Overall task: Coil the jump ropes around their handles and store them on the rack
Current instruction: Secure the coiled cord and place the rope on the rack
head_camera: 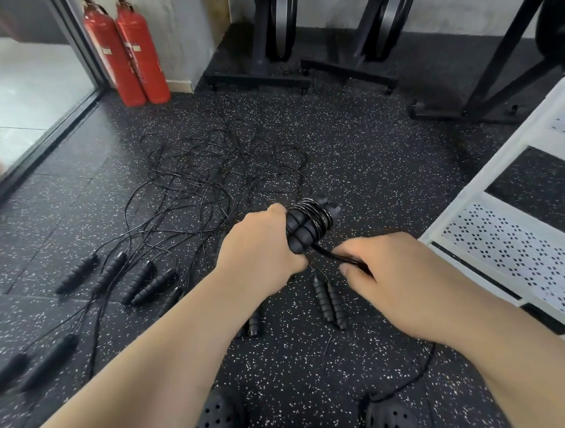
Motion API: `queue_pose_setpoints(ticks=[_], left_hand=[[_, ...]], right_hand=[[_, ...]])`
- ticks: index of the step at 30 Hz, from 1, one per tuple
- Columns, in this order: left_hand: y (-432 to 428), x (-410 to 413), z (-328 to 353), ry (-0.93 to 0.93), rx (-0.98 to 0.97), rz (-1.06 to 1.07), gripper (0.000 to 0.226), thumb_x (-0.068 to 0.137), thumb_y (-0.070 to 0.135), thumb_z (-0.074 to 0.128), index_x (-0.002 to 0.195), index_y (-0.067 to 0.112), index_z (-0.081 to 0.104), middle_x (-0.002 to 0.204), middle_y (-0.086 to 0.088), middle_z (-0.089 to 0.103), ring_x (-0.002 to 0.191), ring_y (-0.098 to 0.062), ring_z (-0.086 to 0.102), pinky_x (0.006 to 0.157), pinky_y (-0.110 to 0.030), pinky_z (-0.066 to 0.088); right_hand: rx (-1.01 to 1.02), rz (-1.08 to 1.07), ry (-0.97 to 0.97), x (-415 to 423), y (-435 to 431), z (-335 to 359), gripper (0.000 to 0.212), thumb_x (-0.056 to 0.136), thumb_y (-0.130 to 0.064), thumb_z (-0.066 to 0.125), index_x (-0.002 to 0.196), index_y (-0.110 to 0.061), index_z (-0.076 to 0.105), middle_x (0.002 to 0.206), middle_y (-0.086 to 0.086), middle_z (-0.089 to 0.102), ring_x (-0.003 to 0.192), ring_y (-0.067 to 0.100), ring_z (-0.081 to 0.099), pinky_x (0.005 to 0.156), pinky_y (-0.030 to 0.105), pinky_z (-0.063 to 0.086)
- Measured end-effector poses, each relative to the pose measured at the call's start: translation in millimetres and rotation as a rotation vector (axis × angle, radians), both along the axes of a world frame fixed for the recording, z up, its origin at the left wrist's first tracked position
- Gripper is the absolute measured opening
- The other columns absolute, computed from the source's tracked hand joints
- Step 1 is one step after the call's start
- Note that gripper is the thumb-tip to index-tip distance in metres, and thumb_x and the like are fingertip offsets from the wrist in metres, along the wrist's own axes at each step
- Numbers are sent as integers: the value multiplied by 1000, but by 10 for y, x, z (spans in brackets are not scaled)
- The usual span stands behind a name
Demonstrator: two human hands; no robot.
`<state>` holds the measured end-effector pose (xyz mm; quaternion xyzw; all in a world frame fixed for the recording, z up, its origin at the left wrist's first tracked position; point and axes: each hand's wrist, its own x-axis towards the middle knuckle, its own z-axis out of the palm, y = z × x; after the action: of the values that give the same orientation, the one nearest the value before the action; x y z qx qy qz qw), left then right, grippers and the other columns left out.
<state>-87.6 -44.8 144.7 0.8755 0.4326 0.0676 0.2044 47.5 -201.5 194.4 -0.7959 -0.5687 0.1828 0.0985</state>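
My left hand (263,248) grips a pair of black ribbed jump-rope handles (303,227) held together, with several turns of thin black rope wound round their upper part. My right hand (390,273) pinches the loose rope (335,255) just below the handles, and its free end trails down past my right foot. Several more jump ropes (206,172) lie tangled on the speckled floor ahead, their black handles (136,279) spread out at the left and another pair of handles (329,302) lying under my hands. A white perforated rack (514,242) stands at the right.
Two red fire extinguishers (125,51) stand by the wall at the back left beside a glass door. Black exercise machine bases (302,67) line the back wall. A black frame leg (485,95) stands behind the rack. My black perforated shoes (218,423) are at the bottom.
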Motion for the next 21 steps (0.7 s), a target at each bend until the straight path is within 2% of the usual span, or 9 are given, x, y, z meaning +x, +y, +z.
queue_pose_setpoints(ticks=[2,4,5,9,13,16,18,19,21], left_hand=[[-20,14,-30,76,12,-37,54,73,44,84,111,23,52,97,1,61,82,-30,59,71,-38,51],[-65,35,-39,141,28,-118,57,74,44,85,114,23,52,102,1,63,84,-29,59,71,-38,50],[-96,47,-41,165,45,-173,56,74,44,85,116,24,53,104,2,64,87,-28,61,71,-38,50],[-231,71,-25,172,100,-436,51,76,41,78,120,27,54,105,9,63,96,-25,66,76,-40,55],[-292,73,17,136,108,-601,42,79,42,77,109,32,48,87,15,42,82,-15,48,79,-37,52],[-310,61,68,77,83,-634,42,77,45,78,101,36,44,83,18,44,79,-11,50,72,-34,47],[-318,43,123,27,39,-648,46,75,44,79,100,42,40,81,21,48,76,-7,51,68,-29,42],[-324,31,155,-1,12,-656,50,74,42,80,101,46,38,82,23,49,76,-5,51,68,-26,40],[-354,10,231,-83,-70,-660,53,73,37,83,104,47,41,82,22,53,76,0,54,65,-19,38]], right_hand=[[46,36,-107,-10,-9,39,21,109,-36,50,119,-40,68,81,-16,69,66,-2,62,56,16,42],[135,57,-182,39,21,9,23,108,-39,50,120,-42,69,100,-21,68,89,3,63,78,31,55],[173,51,-184,84,39,-8,21,108,-40,51,118,-42,70,101,-21,67,93,6,63,82,37,56],[263,30,-116,330,85,-57,9,100,-48,65,103,-46,73,90,-24,68,85,2,63,78,41,57],[229,-17,20,511,84,-88,11,87,-54,80,89,-45,75,79,-23,72,77,-3,66,76,38,58],[192,-53,209,627,73,-71,17,79,-50,89,82,-37,78,81,-21,76,81,-2,71,82,29,57],[194,-67,340,704,55,-63,21,76,-51,89,82,-32,80,82,-13,78,80,4,73,84,34,58],[203,-75,427,737,43,-63,24,75,-51,88,82,-29,81,82,-7,79,79,9,74,82,35,59],[222,-99,614,767,11,-42,31,74,-50,85,86,-21,82,81,1,78,72,12,69,72,29,55]])
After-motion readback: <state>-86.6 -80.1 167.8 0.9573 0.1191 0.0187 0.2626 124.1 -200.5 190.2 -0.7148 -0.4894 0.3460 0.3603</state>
